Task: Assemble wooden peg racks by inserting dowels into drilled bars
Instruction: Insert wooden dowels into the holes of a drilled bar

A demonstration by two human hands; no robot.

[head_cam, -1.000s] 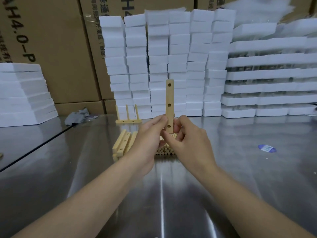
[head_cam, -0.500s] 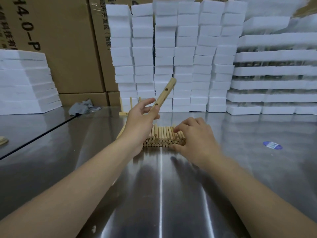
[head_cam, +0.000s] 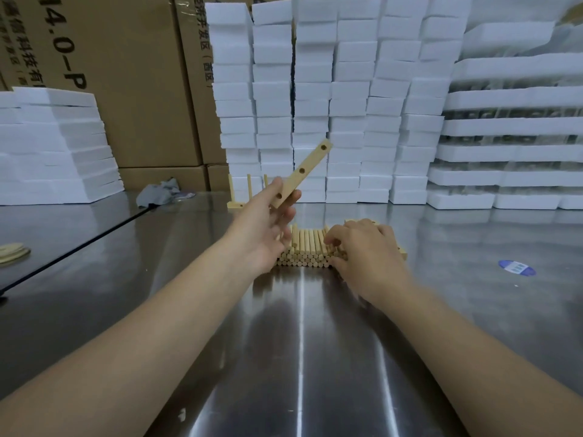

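Observation:
My left hand [head_cam: 265,228] holds a drilled wooden bar [head_cam: 303,173] by its lower end; the bar slants up to the right and shows three holes. A pile of short wooden dowels [head_cam: 304,247] lies on the steel table in front of me. My right hand [head_cam: 362,250] rests on the right side of the pile with its fingers curled down onto the dowels. A finished peg rack [head_cam: 243,192] with upright pegs stands behind my left hand. More bars [head_cam: 402,252] peek out to the right of my right hand.
Stacks of white foam blocks [head_cam: 331,99] and cardboard boxes [head_cam: 132,83] line the far edge of the steel table [head_cam: 299,342]. A grey rag [head_cam: 161,192] lies far left, a blue sticker [head_cam: 515,267] at the right, wooden discs [head_cam: 12,252] at the left edge.
My right hand let go of the bar and dropped onto the dowel pile. The bar went from upright to slanted right, held by my left hand alone.

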